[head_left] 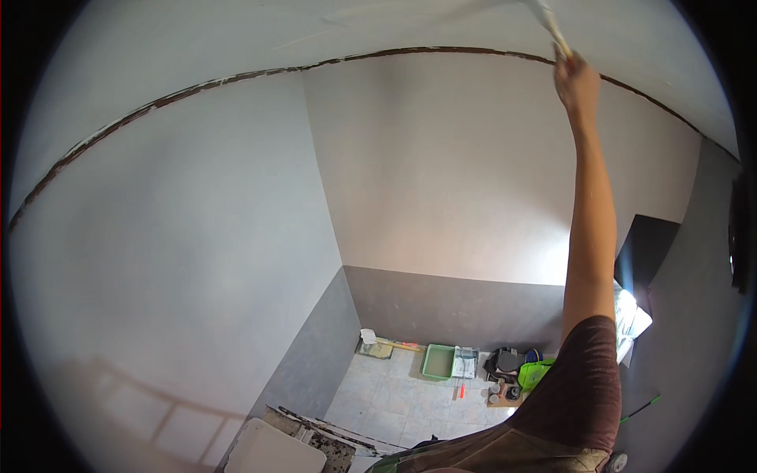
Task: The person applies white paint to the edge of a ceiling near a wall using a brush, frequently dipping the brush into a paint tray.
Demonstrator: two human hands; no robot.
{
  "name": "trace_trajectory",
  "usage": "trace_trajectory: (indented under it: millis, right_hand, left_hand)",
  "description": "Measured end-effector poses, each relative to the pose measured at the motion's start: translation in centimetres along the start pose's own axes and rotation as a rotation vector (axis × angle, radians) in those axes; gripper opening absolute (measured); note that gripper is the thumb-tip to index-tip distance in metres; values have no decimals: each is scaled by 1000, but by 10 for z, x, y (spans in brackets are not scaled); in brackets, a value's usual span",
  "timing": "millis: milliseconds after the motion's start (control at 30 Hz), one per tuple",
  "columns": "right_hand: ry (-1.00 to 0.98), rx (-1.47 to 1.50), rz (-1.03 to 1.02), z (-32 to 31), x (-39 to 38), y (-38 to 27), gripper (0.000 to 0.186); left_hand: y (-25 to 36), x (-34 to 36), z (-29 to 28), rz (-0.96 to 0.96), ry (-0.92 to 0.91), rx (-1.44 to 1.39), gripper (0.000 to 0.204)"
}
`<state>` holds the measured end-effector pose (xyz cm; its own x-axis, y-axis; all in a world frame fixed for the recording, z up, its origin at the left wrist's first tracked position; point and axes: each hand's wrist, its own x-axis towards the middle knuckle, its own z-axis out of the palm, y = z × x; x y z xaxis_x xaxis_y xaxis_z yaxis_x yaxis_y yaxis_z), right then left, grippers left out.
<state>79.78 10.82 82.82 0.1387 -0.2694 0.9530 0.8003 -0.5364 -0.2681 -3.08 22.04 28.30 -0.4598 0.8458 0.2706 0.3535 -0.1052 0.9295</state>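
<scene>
My right hand (578, 79) is raised high at the upper right, its fingers closed around the handle of a paintbrush (557, 30). The brush is pale with a yellowish grip and points up at the white ceiling (378, 24). Motion blurs it, and its far end runs to the top edge of the picture, so I cannot make out the bristles. Just below the brush runs a dark, rough gap line (426, 50) between ceiling and wall. My left hand is out of view.
Far below on the tiled floor stand a green paint tray (438, 362), a small red-handled tool (462, 390), a bright green bag (535, 375) and dark items. A pale platform (276, 448) is at lower left. A ladder's shadow falls on the left wall. A black panel (646, 246) is at right.
</scene>
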Motion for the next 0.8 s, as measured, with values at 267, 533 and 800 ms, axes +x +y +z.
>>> trace_trajectory:
  millis: [267, 533, 800]
  right_hand:
    - [-137, 193, 82, 46, -82, -67, 43]
    - [-280, 120, -174, 108, -30, -171, 40]
    - [-38, -3, -112, 74, -15, -68, 38]
  left_hand:
    - [-13, -6, -11, -158, 11, -95, 28]
    - [10, -1, -9, 328, 3, -45, 37]
    - [-14, 0, -24, 4, -39, 14, 38]
